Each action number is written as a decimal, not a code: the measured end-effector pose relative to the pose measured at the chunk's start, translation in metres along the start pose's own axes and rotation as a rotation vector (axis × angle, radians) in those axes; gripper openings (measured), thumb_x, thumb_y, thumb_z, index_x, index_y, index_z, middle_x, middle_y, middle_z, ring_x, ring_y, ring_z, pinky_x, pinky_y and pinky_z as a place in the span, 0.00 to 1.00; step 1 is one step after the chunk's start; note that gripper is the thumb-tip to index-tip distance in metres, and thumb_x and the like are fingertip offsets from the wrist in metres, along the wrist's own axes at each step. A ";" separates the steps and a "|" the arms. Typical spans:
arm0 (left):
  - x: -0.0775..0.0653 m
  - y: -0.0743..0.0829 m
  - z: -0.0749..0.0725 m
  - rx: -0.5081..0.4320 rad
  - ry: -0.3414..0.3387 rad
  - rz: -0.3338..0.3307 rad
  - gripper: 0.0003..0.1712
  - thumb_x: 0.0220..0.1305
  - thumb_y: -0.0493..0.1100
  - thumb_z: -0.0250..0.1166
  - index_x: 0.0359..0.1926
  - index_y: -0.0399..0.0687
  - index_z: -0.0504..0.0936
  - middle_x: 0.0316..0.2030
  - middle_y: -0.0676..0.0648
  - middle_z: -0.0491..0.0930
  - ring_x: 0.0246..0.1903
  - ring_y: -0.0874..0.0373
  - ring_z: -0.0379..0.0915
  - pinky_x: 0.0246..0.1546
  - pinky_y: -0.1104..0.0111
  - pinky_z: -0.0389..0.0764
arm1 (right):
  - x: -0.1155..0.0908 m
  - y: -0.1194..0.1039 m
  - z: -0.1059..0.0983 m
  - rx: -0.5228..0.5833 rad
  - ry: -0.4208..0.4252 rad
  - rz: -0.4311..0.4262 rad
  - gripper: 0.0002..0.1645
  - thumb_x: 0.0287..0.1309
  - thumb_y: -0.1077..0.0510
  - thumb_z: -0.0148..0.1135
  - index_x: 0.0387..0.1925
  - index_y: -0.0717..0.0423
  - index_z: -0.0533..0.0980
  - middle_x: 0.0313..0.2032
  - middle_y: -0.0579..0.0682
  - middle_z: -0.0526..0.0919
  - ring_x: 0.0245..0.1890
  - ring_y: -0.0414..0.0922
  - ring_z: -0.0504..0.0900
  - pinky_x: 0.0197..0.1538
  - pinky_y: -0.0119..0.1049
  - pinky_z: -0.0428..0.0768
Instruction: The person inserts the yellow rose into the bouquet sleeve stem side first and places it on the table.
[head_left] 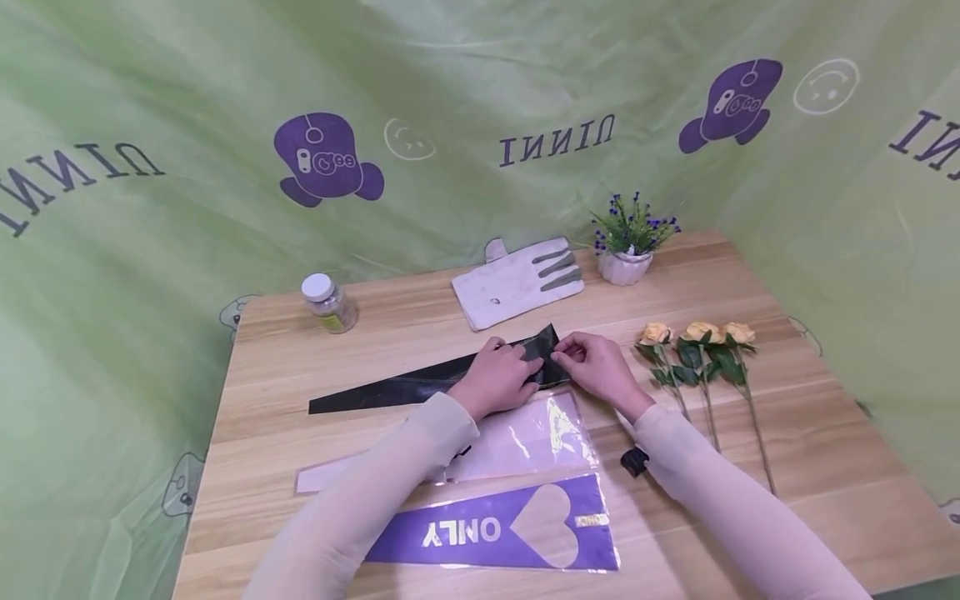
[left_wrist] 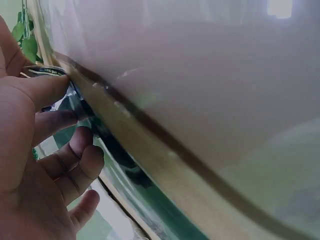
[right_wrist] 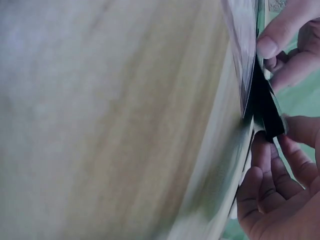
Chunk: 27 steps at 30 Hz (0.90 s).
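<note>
Pale sleeves [head_left: 352,508] extend past a purple wrapper [head_left: 487,550]; left hand [head_left: 497,379] and right hand [head_left: 596,367] pinch a black wrapper [head_left: 397,388] at its wide end, apparently to steady it.

the left forearm [head_left: 367,492] and right forearm [head_left: 731,496] stretch forward, angled inward. the left hand [head_left: 495,379] has its fingers bent, thumb toward the right hand [head_left: 602,367] just beside it, which pinches with thumb and fingertip, other fingers curled.

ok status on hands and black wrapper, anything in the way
Right fingers pinch black wrapper at wide end. Left fingers touch it. White glove beyond, apparently not obstructing.
</note>
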<state>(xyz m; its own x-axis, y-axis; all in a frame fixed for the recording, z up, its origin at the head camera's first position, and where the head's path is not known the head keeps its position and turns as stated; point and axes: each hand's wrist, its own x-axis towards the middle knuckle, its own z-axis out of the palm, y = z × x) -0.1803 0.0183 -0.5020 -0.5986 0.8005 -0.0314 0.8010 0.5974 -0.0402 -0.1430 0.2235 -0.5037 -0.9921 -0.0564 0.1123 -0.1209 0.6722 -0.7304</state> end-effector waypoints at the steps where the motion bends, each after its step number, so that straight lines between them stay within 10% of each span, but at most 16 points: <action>1: 0.001 0.000 0.001 -0.001 -0.007 -0.003 0.26 0.72 0.60 0.58 0.64 0.56 0.81 0.47 0.47 0.82 0.50 0.54 0.77 0.59 0.54 0.66 | -0.001 -0.001 0.000 -0.013 -0.003 -0.009 0.08 0.64 0.55 0.70 0.39 0.57 0.84 0.27 0.46 0.84 0.27 0.42 0.81 0.36 0.40 0.78; 8: 0.004 -0.002 0.009 -0.072 0.007 -0.043 0.24 0.72 0.59 0.57 0.63 0.59 0.82 0.46 0.49 0.83 0.48 0.55 0.79 0.62 0.52 0.63 | -0.005 -0.010 0.001 -0.104 -0.014 -0.084 0.12 0.69 0.54 0.63 0.43 0.58 0.85 0.35 0.50 0.84 0.33 0.46 0.79 0.40 0.45 0.77; 17: 0.011 -0.006 0.004 -0.688 0.065 -0.358 0.16 0.75 0.57 0.57 0.49 0.61 0.89 0.43 0.62 0.86 0.45 0.62 0.79 0.54 0.51 0.55 | -0.006 -0.013 0.004 -0.145 -0.045 -0.130 0.10 0.65 0.56 0.66 0.42 0.58 0.85 0.36 0.49 0.82 0.32 0.44 0.78 0.38 0.42 0.77; 27: 0.015 -0.005 0.000 -0.732 0.097 -0.458 0.14 0.74 0.57 0.59 0.42 0.61 0.90 0.37 0.63 0.85 0.42 0.62 0.79 0.51 0.52 0.56 | -0.007 -0.011 0.007 -0.136 -0.052 -0.149 0.11 0.64 0.55 0.68 0.43 0.57 0.85 0.33 0.47 0.80 0.30 0.43 0.76 0.36 0.41 0.75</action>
<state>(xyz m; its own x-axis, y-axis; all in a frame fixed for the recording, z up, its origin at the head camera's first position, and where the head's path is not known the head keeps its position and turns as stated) -0.1929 0.0270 -0.5025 -0.8872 0.4540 -0.0824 0.3087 0.7167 0.6254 -0.1347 0.2108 -0.5011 -0.9644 -0.1987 0.1747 -0.2644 0.7467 -0.6104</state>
